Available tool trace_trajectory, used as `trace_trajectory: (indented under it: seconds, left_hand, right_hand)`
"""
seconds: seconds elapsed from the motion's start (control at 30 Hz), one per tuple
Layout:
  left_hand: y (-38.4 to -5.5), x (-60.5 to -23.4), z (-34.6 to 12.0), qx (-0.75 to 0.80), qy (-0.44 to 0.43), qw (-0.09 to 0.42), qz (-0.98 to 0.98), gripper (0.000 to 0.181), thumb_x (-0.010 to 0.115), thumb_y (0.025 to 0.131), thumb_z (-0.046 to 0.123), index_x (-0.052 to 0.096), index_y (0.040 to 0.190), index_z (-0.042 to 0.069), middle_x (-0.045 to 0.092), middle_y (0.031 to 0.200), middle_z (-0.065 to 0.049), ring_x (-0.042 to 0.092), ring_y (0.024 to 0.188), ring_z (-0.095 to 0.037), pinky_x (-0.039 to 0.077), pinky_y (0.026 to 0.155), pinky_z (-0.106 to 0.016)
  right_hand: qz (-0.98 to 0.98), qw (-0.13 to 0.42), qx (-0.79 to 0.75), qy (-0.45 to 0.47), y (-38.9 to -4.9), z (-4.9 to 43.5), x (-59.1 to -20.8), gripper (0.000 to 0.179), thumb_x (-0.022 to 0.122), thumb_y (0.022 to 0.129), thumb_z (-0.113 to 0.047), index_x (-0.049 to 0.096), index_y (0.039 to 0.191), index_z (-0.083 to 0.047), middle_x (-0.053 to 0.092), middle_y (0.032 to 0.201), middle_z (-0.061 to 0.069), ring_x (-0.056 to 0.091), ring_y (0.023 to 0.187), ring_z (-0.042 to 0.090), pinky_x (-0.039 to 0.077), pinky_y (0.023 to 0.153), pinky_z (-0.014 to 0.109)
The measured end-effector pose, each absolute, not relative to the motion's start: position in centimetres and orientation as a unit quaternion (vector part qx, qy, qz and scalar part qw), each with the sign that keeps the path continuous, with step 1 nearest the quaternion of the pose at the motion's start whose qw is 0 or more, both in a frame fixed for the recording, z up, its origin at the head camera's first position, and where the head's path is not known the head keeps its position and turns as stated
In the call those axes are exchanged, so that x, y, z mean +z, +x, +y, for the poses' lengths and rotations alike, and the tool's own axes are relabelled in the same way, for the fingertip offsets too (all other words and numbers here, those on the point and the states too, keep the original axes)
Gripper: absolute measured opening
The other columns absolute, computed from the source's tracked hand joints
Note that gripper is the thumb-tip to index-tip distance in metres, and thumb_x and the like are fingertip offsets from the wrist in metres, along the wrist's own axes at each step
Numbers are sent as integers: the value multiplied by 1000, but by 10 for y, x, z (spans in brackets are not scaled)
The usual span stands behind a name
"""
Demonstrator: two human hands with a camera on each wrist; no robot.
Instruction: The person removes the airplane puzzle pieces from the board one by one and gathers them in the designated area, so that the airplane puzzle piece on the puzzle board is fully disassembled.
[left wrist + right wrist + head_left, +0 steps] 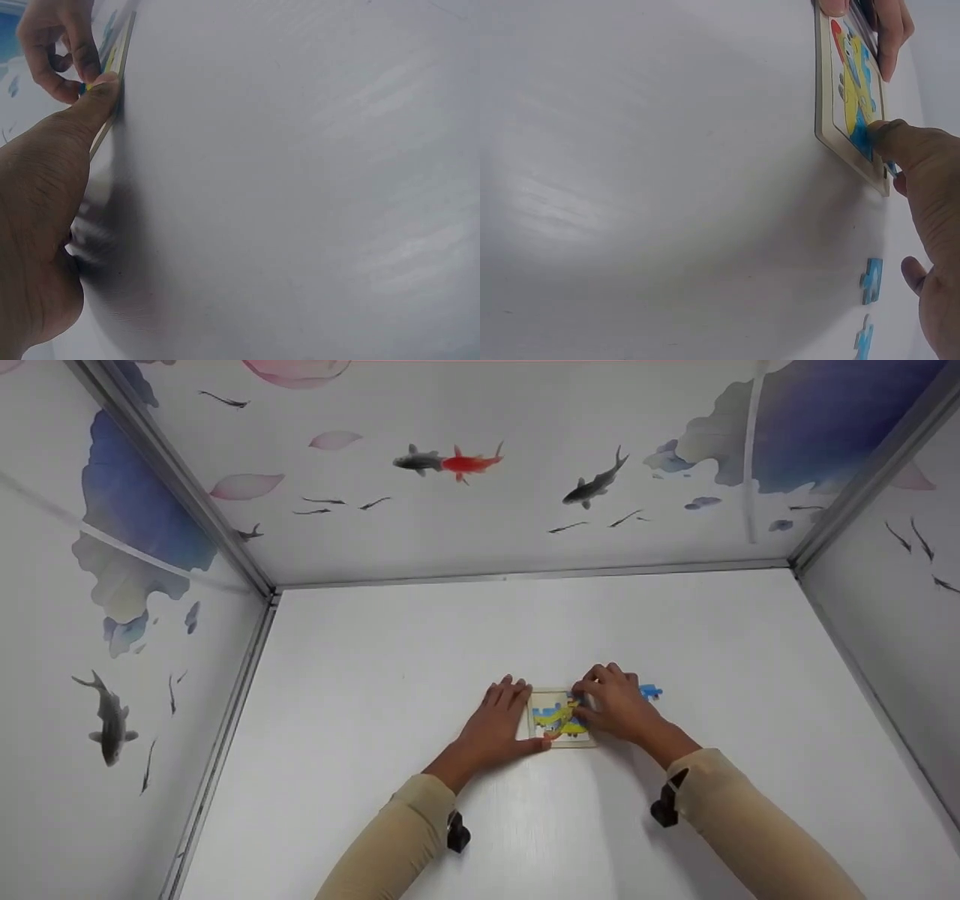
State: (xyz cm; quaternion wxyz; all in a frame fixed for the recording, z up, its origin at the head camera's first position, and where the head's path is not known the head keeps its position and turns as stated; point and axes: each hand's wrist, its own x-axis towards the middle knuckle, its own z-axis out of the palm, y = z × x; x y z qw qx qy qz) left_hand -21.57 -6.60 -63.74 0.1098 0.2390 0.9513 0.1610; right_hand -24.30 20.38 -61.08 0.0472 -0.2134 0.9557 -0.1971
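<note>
Wooden puzzle frame (824, 90) lies braced, presumably against slipping, by an outstretched left hand (491, 727); the right hand (621, 706) pinches a blue piece (892, 168).

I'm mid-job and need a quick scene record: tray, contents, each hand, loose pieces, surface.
Tray: shallow, pale rim
Contents: yellow and blue puzzle pieces, with some red
Left hand: left hand at the tray's left side, thumb on its near edge
Right hand: right hand over the tray's right side; whether it pinches a piece is unclear
Loose pieces: at least two blue pieces, right of the tray, apart from it
Surface: white table
</note>
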Motion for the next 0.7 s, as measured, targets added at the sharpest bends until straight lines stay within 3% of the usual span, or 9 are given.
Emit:
trace_trajectory:
  seconds: [0.2, 0.7]
  left_hand:
    - [-216, -639, -66, 161, 240, 104, 952, 107, 54, 101, 82, 27, 177, 12, 29, 183, -7, 15, 175, -31, 16, 142, -47]
    - [-217, -637, -65, 139, 246, 109, 953, 108, 52, 102, 81, 23, 178, 11, 26, 184, -9, 16, 175, -31, 16, 142, -47]
  right_hand:
    - [956, 38, -212, -201, -243, 213, -611, 34, 85, 100, -30, 79, 130, -16, 68, 130, 12, 56, 126, 36, 44, 112, 69]
    - [960, -10, -221, -170, -235, 289, -606, 36, 85, 98, -18, 77, 131, -8, 67, 128, 19, 56, 117, 38, 47, 96, 69]
